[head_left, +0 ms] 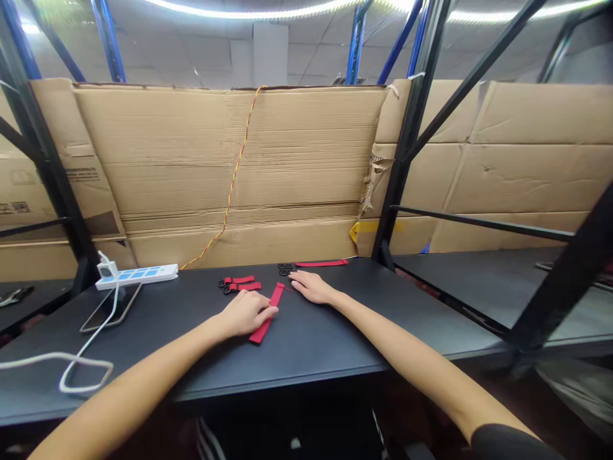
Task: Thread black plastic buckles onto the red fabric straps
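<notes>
A flat red webbing strap (262, 331) lies slanted on the dark table. My left hand (246, 313) is closed on its middle, with the thumb across the strap and the other fingertips partly hidden. Farther back, my right hand (311, 287) reaches out palm down, fingers extended. Its fingertips are at a small group of black buckles or clips (285, 269); whether they touch one I cannot tell. Left of the strap, two short red straps with black clips (244, 287) lie side by side. Another red strap (322, 262) rests along the back edge.
A white power strip (143, 275) with a plugged-in charger stands at the back left. Beside it lies a phone (108, 310) under a white cable (86, 359). Cardboard panels (297, 147) wall the back, with a twisted cord (238, 160) hanging down. Black metal posts (409, 140) frame the table.
</notes>
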The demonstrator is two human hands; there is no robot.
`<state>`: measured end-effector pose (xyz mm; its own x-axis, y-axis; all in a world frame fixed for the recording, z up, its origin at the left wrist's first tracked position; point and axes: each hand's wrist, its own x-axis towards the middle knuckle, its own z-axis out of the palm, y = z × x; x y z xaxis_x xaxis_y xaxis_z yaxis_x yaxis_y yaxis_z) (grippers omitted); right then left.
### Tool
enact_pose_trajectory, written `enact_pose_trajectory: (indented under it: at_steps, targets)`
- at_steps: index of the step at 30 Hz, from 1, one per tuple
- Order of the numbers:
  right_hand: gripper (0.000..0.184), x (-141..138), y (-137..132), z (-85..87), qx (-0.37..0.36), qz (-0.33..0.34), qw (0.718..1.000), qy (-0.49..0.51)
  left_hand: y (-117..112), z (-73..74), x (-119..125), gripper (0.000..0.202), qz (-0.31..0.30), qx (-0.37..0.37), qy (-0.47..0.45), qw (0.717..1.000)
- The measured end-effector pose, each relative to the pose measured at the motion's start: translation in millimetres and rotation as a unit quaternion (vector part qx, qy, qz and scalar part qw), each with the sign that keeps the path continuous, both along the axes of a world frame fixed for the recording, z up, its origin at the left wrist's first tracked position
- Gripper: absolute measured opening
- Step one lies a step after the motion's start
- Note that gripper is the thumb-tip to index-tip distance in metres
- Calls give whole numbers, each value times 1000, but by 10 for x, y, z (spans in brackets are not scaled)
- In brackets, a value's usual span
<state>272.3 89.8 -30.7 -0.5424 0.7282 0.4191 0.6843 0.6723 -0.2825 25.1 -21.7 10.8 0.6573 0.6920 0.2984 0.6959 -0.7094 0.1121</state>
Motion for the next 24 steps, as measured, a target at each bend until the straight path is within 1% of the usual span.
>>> enact_pose_trajectory:
  at_steps: [2,4,5,7,9,11,14,17,19,20,22,24]
  targets:
    - [36,25,11,3,8,0,1000,-24,15,36,-14,48,45,14,33,998]
    - [33,4,-16,28,28,6,999,-29,21,50,-25,41,76,31,49,995]
    - [32,-15,-37,39,40,7,999,-32,20,48,-30,35,69,37,46,996]
    - [33,-54,-77,50,62,2,997,-45,11,39,-34,26,20,40,32,999]
    - [33,-79,-107,47,64,-6,996,-59,-1,30,-32,25,-28,36,23,999]
    - [31,-90,-130,47,47,-6,997,-61,-6,28,-28,23,-32,27,28,999]
    - [25,-102,-168,77,25,8,999,-43,21,24,-33,24,18,12,15,1000]
    - [18,-139,-225,121,4,28,999,-16,96,-15,-65,24,70,-29,-38,996]
    - [16,-180,-269,135,-36,43,998,16,160,-62,-92,18,71,-68,-92,991]
    - [20,-204,-292,137,-60,53,996,34,190,-88,-104,15,65,-86,-121,987]
    - [28,-251,-339,133,-100,79,990,67,240,-130,-122,22,60,-115,-166,978]
    - [27,-293,-386,132,-117,103,984,91,269,-154,-133,26,65,-143,-181,971]
